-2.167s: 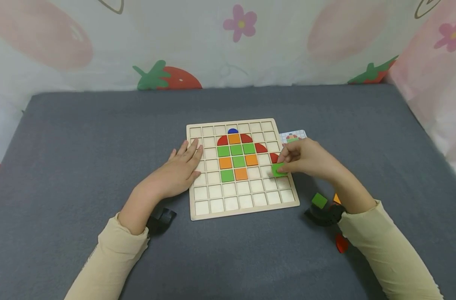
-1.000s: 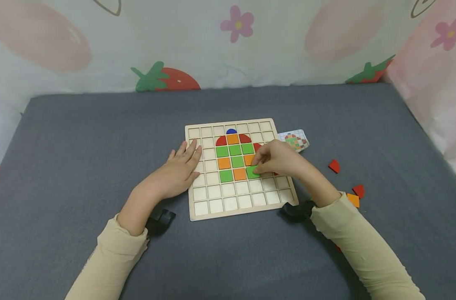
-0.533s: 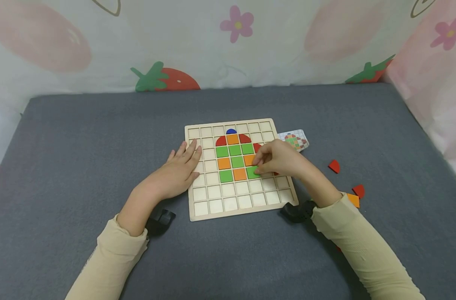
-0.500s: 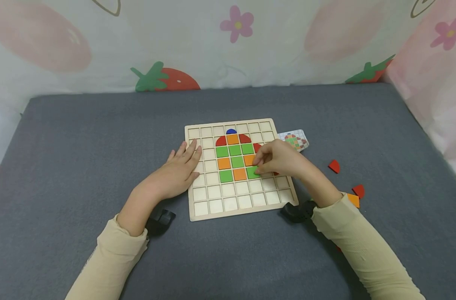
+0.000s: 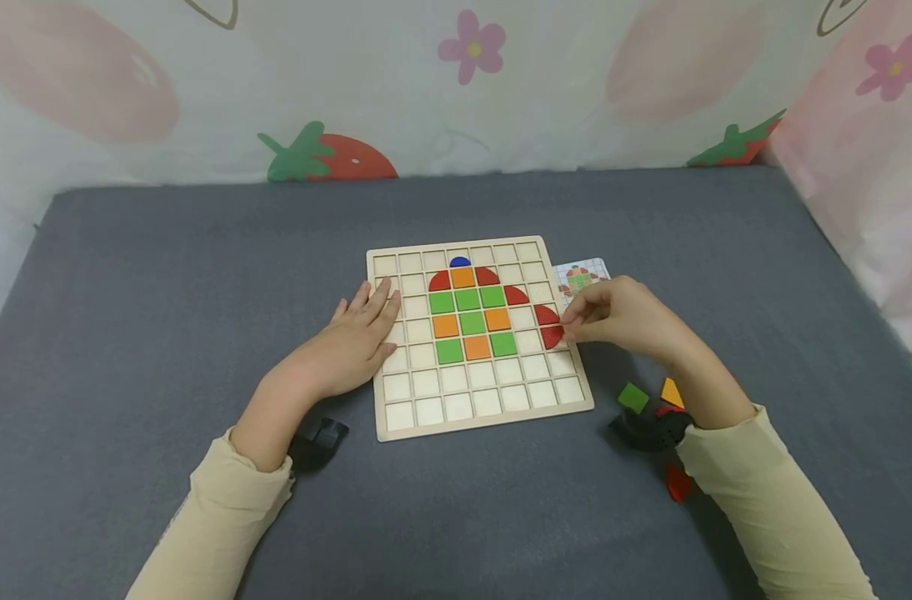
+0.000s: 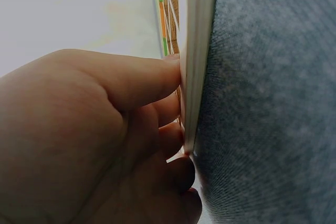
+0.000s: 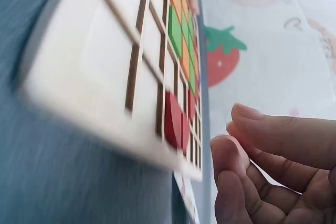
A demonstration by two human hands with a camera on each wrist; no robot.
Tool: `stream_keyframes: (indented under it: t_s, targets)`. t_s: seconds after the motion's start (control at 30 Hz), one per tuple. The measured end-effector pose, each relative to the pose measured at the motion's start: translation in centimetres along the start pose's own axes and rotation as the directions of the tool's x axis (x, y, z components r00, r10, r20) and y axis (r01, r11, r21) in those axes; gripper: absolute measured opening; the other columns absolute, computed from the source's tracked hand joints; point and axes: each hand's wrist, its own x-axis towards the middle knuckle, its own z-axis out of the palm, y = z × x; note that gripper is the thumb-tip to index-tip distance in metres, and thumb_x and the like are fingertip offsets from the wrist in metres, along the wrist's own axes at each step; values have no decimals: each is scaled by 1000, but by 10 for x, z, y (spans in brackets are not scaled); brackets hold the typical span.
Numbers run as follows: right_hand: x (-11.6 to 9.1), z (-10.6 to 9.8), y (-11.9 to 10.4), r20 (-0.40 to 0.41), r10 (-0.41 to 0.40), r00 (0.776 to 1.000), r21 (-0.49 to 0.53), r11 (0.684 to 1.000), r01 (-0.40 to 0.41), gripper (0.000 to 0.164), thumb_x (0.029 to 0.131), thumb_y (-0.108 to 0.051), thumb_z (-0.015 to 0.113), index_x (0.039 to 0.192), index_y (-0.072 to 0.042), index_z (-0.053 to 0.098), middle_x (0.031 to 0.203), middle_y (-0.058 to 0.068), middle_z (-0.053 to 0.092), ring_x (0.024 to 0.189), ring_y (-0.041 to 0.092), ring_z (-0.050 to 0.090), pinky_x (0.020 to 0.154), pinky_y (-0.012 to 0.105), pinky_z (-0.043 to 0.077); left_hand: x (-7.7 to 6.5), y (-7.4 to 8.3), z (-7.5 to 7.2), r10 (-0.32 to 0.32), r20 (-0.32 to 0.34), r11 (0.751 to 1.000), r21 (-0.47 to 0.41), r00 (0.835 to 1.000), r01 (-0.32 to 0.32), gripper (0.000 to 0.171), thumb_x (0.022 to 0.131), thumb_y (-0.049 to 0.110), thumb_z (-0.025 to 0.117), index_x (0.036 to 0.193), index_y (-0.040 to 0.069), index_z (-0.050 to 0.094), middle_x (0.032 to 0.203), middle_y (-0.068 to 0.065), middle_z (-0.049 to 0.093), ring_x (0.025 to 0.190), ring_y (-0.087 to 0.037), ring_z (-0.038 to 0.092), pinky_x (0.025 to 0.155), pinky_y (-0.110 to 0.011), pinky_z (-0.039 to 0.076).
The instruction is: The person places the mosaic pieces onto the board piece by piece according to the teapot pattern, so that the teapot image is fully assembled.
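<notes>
A wooden grid board (image 5: 486, 417) lies on the table, with green and orange squares, red quarter-round tiles and a blue half-round tile (image 5: 459, 262) in its cells. My left hand (image 5: 351, 346) rests on the board's left edge, fingers extended; its thumb shows against the edge in the left wrist view. At the right side, my right hand (image 5: 621, 317) hovers by an upper red tile (image 5: 546, 315) and a lower red tile (image 5: 552, 337). In the right wrist view its bent fingers (image 7: 228, 156) and thumb hold nothing and stand apart from these tiles.
A patterned card (image 5: 582, 271) sticks out from beside the board's right edge, partly behind the right hand. Loose tiles lie by the right wrist: green (image 5: 633, 398), orange (image 5: 672, 393) and red (image 5: 678, 483). Each wrist wears a black device (image 5: 647, 432). A printed curtain hangs behind the table.
My right hand has left the green square in the lower tile row and moved right to the board's edge. That green square now lies in its cell. The left hand stays put.
</notes>
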Motion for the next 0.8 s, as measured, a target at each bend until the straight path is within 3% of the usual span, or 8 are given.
stream_keyframes:
  t_s: [0.4,0.8]
  targets:
    - [-44,-26,32,-41,63,997,-8,998,-63,20,86,-12,69,100,3,68,91,7,69,82,13,64,73,24,51,1,-1,0,9,4,1000,5,1000,-9,61,102,19,40,150,-2,10,156,-18,-2,141,-37,-6,110,-57,6]
    - [-76,-35,66,-64,78,995,50,996,-75,19,86,-6,67,99,7,66,86,8,70,79,12,67,66,25,52,1,-1,0,11,14,1000,3,1000,-11,60,102,20,39,150,-3,10,156,-19,-3,141,-38,-7,110,-58,5]
